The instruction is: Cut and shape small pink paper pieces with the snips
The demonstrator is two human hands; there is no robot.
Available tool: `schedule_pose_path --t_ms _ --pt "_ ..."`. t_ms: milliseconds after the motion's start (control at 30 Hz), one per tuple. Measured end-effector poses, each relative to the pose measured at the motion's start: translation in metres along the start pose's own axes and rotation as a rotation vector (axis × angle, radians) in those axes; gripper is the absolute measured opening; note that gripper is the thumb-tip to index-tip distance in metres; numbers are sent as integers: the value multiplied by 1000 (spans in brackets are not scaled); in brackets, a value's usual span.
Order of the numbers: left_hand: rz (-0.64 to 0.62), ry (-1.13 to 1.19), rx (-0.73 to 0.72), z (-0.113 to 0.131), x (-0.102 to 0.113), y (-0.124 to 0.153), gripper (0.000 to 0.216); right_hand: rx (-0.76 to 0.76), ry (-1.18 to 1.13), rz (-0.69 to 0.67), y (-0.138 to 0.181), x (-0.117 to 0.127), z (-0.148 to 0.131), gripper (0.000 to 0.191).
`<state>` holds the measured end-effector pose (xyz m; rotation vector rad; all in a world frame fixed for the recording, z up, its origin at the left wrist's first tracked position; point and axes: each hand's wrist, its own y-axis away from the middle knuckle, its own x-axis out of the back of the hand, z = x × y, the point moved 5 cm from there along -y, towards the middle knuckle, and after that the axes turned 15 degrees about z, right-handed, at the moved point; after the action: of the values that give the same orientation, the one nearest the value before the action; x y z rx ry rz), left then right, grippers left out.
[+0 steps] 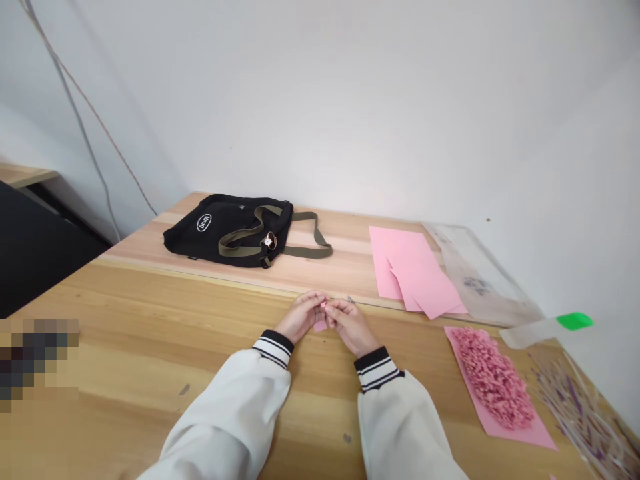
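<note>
My left hand [303, 316] and my right hand [349, 325] meet above the middle of the wooden table, fingertips pinched together. Between them is a small pink folded paper piece [323, 305], too small to make out its exact shape. Both hands grip it. Just below the fingers, a small pink paper slip [320, 326] shows partly, the rest hidden by my hands. A small greyish object [351, 299] pokes out behind my right hand; its kind is unclear.
A black tote bag [230, 227] with a watch [269, 241] on it lies at the back. Pink paper sheets [420, 267] overlap at the right. Nearer, small crinkled pink pieces [493, 377] are heaped on a pink sheet [533, 437], beside clear plastic packaging holding thin strips [583, 407].
</note>
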<state>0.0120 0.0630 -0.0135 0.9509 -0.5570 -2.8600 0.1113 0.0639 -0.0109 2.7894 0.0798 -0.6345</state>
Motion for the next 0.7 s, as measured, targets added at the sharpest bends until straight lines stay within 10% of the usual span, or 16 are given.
schedule_pose_path --t_ms 700 --pt "45 66 20 0 3 0 21 -12 -13 13 0 2 0 29"
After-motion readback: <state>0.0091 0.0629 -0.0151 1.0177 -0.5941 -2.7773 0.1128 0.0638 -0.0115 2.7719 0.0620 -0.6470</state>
